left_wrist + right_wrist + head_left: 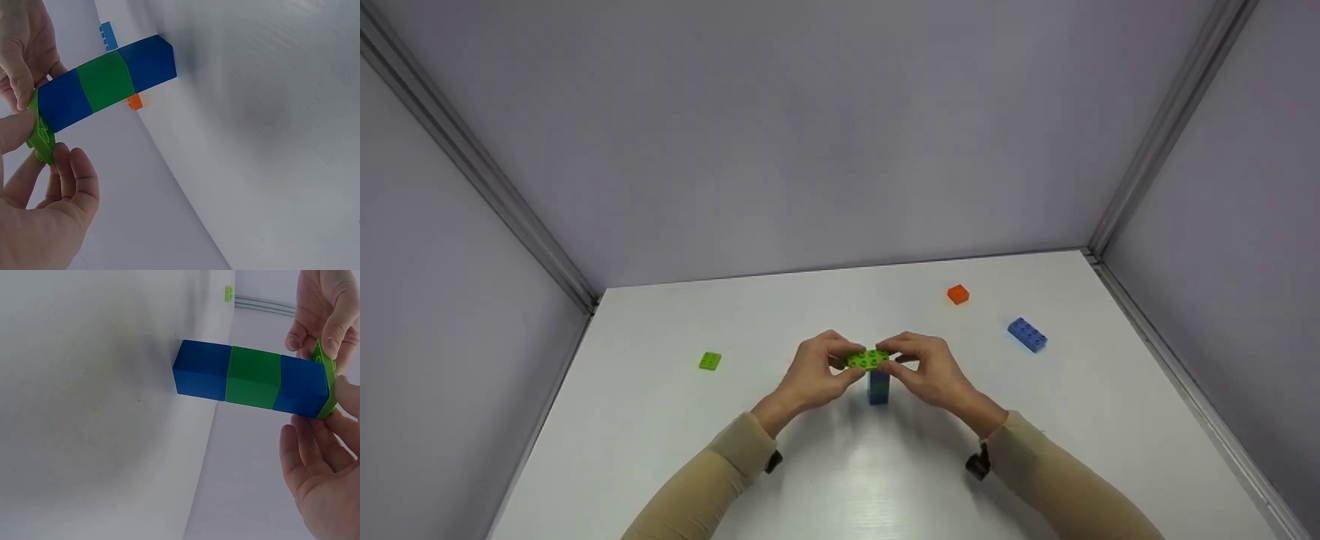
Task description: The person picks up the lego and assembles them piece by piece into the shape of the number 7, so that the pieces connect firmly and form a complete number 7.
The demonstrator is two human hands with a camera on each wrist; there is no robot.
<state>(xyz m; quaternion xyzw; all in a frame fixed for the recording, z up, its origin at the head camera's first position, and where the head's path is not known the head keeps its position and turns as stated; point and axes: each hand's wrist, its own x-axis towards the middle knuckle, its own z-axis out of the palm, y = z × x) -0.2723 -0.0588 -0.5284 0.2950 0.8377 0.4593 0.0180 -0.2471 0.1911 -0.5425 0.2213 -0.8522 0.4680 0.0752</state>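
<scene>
A light green toy brick plate (868, 360) with studs lies across the top of a tower (878, 390) of blue, dark green and blue bricks. The tower stands upright on the white table. My left hand (816, 373) pinches the plate's left end, which juts out past the tower. From the other side, my right hand (931, 369) pinches the plate's right end above the top blue brick (304, 385). The middle green brick (106, 81) shows plainly in both wrist views. Fingers partly cover the plate, and I cannot tell whether it is pressed fully down.
A small light green plate (710, 361) lies on the left of the white table (660, 450). At the back right are an orange brick (958, 294) and a long blue brick (1027, 334). Grey walls (840, 150) close in the back and sides.
</scene>
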